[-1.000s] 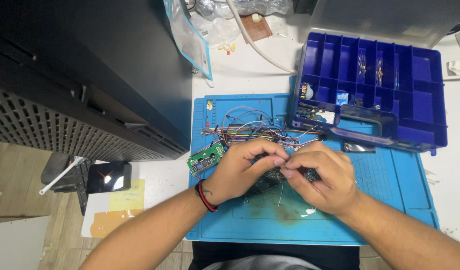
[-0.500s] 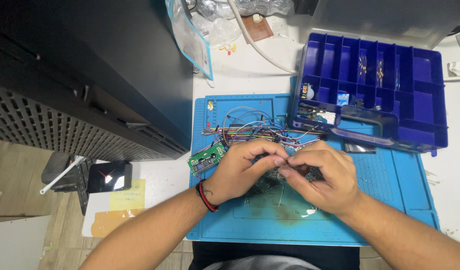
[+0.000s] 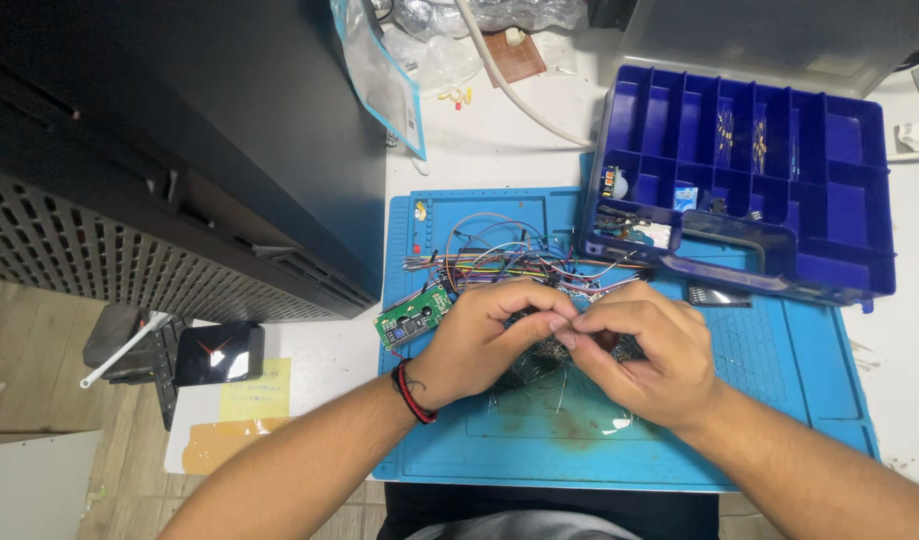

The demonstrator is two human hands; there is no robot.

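Head view: both hands meet over the middle of the blue mat (image 3: 780, 400). The left hand (image 3: 480, 340) and right hand (image 3: 640, 350) each have a closed grip, pinching a small dark part (image 3: 558, 335) between the fingertips, too tiny to identify. Tangled wires (image 3: 500, 255) sit just behind the hands, a green circuit board (image 3: 412, 315) at the mat's left edge, a blue parts box (image 3: 840, 230) at its back right.

Blue compartment box (image 3: 830, 190), green circuit board (image 3: 415, 315), black cabinet (image 3: 180, 130).

Left hand (image 3: 485, 345) and right hand (image 3: 645, 350) now sit marginally closer, fingertips meeting over the small dark part (image 3: 540, 345); otherwise unchanged.
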